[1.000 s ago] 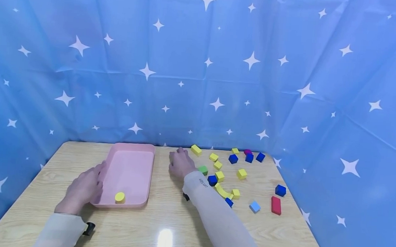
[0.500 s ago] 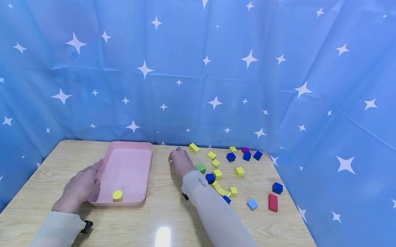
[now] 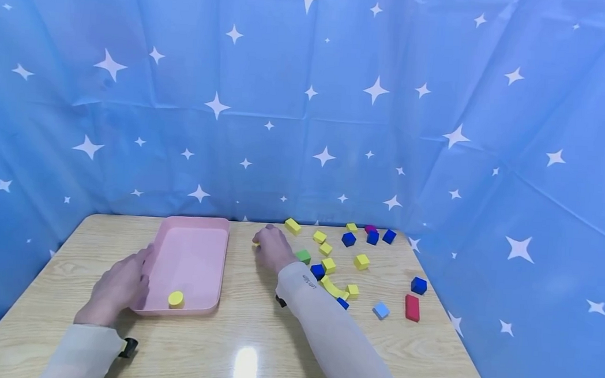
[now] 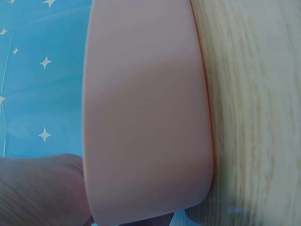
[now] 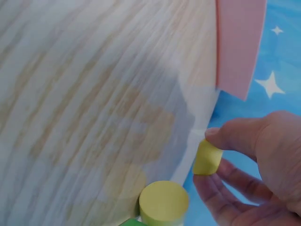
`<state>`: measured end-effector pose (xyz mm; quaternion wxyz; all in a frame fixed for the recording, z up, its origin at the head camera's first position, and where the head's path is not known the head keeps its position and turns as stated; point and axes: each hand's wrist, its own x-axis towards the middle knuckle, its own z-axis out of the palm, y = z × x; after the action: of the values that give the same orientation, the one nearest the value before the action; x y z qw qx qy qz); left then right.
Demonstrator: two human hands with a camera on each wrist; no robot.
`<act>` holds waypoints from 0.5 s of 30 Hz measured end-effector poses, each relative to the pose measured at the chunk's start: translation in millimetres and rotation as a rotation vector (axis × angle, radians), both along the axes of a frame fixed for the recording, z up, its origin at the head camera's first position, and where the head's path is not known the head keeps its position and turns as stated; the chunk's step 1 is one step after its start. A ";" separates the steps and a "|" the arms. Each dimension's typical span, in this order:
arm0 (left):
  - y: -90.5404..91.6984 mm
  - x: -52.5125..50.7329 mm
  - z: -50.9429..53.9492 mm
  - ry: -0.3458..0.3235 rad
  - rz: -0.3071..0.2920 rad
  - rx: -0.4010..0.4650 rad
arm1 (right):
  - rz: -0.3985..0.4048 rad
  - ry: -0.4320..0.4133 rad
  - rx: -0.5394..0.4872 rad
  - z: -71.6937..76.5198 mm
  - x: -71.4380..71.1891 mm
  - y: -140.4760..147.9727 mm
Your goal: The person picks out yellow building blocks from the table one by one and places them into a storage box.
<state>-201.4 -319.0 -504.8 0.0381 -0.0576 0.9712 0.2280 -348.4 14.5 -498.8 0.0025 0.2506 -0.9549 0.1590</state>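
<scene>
The right hand (image 3: 274, 250) stood over the table (image 3: 178, 349) between the pink tray (image 3: 191, 263) and the scattered blocks. In the right wrist view its thumb and a finger pinched a small yellow block (image 5: 208, 159), the remaining fingers being loosely bent below. A yellow cylinder (image 5: 164, 202) stood on the table near these fingers, beside the tip of a green block (image 3: 303, 256).

Compared with one second earlier, when no yellow showed at the fingertips in the head view, a sliver of the pinched block had become visible at the hand's left edge; it had first appeared half a second earlier. The whole scene had slid slightly leftward in that view, the hand keeping nearly the same place relative to the tray.

The left hand (image 3: 115, 287) stayed at the tray's left rim; whether its fingers gripped the wall or merely rested there could not be told. Inside the tray, a yellow disc (image 3: 176, 300) remained near the near wall. To the right, the yellow arch (image 3: 334, 288), red block (image 3: 412, 308) and light-blue block (image 3: 380, 310) kept their arrangement.
</scene>
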 end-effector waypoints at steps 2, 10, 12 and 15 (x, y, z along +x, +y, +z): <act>-0.1 0.3 0.7 0.001 -0.002 0.002 | 0.005 0.011 -0.010 2.5 2.7 -1.6; -2.6 -1.6 1.0 -0.005 -0.001 0.007 | 0.027 0.042 -0.023 14.0 14.2 -11.0; -2.8 -1.7 1.3 -0.014 0.003 0.012 | 0.045 0.051 -0.036 16.7 18.1 -14.4; -2.8 -1.3 1.4 -0.016 -0.002 0.011 | 0.068 0.062 -0.046 19.8 24.1 -19.7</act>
<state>-202.6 -321.7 -503.4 0.0466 -0.0583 0.9697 0.2328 -324.4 -5.2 -479.0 0.0322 0.2874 -0.9415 0.1731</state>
